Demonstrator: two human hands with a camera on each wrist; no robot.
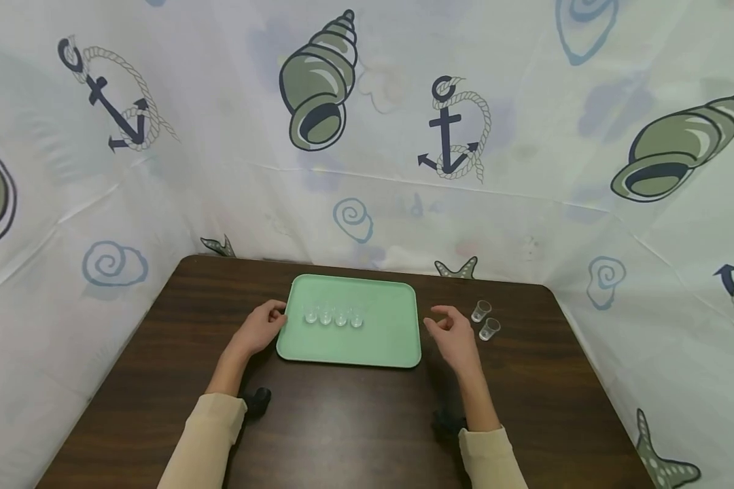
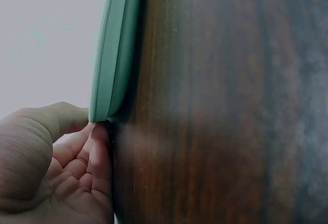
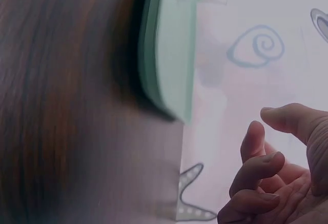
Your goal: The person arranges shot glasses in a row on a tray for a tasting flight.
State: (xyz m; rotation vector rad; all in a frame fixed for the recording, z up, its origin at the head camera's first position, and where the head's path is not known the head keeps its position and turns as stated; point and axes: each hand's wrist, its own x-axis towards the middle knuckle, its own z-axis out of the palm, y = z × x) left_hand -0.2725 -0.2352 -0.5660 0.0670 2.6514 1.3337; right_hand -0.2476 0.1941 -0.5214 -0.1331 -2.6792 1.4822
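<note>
Curtained-off booth, anchor-and-seashell fabric [image 1: 391, 153] on three sides, dark wood-grain table [image 1: 342, 421]

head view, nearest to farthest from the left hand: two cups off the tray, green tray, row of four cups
1. Green tray: its left edge meets the left hand
2. Row of four cups: on the tray
3. Two cups: right of the tray, beyond the right hand

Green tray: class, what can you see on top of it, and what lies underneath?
On the green tray are four small clear cups in a row. Beneath is the dark wood-grain table; the part of the tabletop that the tray covers cannot be seen.
</note>
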